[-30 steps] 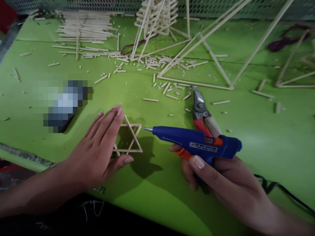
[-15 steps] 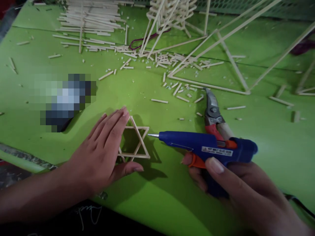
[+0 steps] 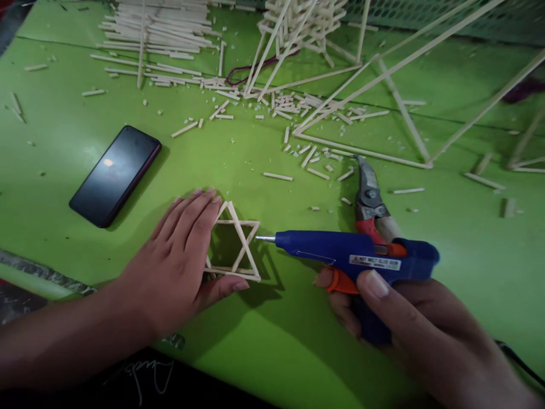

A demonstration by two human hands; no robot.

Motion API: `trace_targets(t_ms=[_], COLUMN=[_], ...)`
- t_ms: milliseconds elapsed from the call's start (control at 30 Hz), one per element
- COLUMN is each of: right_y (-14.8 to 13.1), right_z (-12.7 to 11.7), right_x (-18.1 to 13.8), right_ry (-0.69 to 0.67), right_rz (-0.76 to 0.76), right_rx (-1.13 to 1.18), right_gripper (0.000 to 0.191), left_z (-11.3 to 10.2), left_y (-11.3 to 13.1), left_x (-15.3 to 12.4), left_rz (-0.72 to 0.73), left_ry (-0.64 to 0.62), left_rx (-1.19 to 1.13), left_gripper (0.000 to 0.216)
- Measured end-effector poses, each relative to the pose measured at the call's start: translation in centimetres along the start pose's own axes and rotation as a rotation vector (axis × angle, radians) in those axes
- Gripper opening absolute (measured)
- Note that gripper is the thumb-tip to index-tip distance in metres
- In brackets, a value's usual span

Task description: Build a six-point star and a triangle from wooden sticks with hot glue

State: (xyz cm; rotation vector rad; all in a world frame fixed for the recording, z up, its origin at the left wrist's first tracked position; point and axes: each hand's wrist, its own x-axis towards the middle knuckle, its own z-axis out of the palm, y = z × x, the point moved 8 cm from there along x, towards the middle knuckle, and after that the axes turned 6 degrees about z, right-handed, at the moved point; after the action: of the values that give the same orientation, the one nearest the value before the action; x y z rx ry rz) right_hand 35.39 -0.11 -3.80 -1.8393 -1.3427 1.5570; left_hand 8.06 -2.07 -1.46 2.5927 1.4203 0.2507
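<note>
My left hand [image 3: 179, 255] lies over the left side of a small six-pointed star made of wooden sticks [image 3: 243, 241]. Its fingers reach the star's upper edge and the thumb lies along the lower edge, holding it between them; the palm hides the star's left part. In my right hand [image 3: 421, 329] is a blue hot glue gun [image 3: 336, 244], gripped by its handle with fingers around the orange trigger. The metal nozzle points left, close to the star's right side; whether it touches the wood I cannot tell. Behind the gun lie pruning shears [image 3: 369, 196] with a red handle.
A smartphone [image 3: 114, 176] lies on the green table [image 3: 204, 153] at left. Behind are a pile of sticks [image 3: 162, 28], scattered cut pieces [image 3: 298, 105], and a large stick frame [image 3: 361, 147]. A green perforated basket [image 3: 426, 20] stands at the back.
The star's lower right corner sits slightly lower, with my left thumb close against its bottom edge. The glue gun stays almost in place, its nozzle still beside the star. The view has shifted a little.
</note>
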Motion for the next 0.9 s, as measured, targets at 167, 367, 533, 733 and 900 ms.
trace_targets(t_ms=[167,367,533,733,900], right_y=[0.0,0.5,0.3,0.2,0.7], right_z=[0.4,0.0,0.3,0.7,0.7], right_x=[-0.1,-0.6,-1.0,-0.8,-1.2], right_ry=[-0.097,-0.081,-0.097,-0.118,-0.119], right_rz=[-0.017,-0.067,-0.113,-0.131,-0.062], right_rx=[0.076,-0.042,-0.083,-0.081,-0.076], right_gripper=[0.070,0.074,0.071,0.072,0.074], left_z=[0.1,0.0,0.1,0.1,0.1], left_y=[0.1,0.3,0.2,0.2,0.2], left_x=[0.1,0.2,0.1,0.2,0.2], left_rz=[-0.004,-0.006,-0.021,-0.013,-0.023], left_ry=[0.030,0.030,0.029,0.020,0.004], left_rx=[0.004,0.000,-0.016,-0.009,-0.012], left_gripper=[0.104,0.102,0.100,0.101,0.100])
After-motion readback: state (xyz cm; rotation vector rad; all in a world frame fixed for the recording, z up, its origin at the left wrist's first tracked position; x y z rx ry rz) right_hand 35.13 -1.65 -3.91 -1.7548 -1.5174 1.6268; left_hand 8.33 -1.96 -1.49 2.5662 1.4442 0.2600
